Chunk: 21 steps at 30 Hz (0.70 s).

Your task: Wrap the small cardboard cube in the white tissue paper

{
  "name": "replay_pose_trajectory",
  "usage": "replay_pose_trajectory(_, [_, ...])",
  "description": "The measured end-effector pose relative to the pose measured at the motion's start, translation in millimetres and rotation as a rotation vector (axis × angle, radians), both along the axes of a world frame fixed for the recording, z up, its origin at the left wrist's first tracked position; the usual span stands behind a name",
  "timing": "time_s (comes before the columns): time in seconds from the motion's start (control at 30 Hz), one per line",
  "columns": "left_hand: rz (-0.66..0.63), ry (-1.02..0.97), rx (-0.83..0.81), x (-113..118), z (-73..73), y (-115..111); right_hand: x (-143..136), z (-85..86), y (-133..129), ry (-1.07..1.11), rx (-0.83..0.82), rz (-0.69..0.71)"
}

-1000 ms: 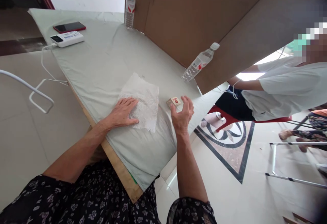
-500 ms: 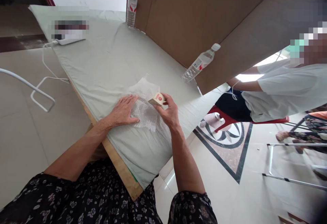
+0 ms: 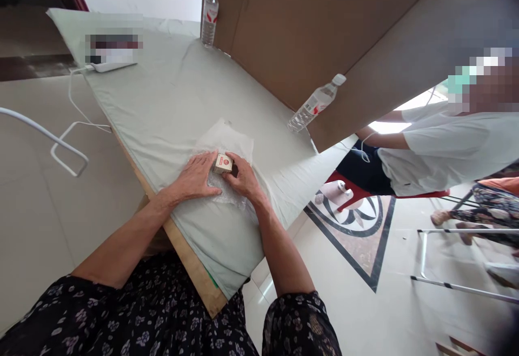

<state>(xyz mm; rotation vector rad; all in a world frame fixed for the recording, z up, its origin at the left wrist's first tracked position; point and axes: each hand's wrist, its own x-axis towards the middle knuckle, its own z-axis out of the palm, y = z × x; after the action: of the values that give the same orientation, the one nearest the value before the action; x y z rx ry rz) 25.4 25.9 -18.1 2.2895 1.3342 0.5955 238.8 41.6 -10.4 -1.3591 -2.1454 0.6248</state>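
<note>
A small cream box (image 3: 224,163) with red print is between the thumb and fingers of my right hand (image 3: 244,179). It is over a sheet of bubble wrap (image 3: 239,142) spread on the table; whether it touches the sheet I cannot tell. My left hand (image 3: 196,176) lies flat on the sheet's left part, fingers stretched out and thumb apart, with its fingertips close beside the box. Both hands cover parts of the sheet.
A pale green cloth (image 3: 162,96) covers the table. Two water bottles (image 3: 210,15) stand by a tall cardboard panel (image 3: 292,37). A white device (image 3: 115,64) with a cable is at the far left. A person in a white shirt (image 3: 458,147) sits to the right.
My right hand has moved left and slightly down with the box, bringing it over the middle of the bubble wrap beside my left hand. The left hand has stayed in place.
</note>
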Motion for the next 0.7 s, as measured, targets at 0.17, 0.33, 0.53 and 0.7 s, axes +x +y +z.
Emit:
replay_pose_trajectory(0.17, [0.002,0.001,0.005,1,2.9,0,-2,3.1,0,-0.013,-0.005,-0.021])
replay_pose_trajectory(0.33, [0.013,0.031,-0.024,3,6.8,-2,-4,5.1,0,-0.041,-0.022,-0.021])
replay_pose_trajectory(0.53, [-0.003,0.028,-0.014,3,5.2,0,12,17.9,4,-0.003,0.009,0.04])
replay_pose_trajectory(0.7, [-0.019,0.015,-0.012,2,3.0,1,73,106.0,35,0.176,0.188,-0.254])
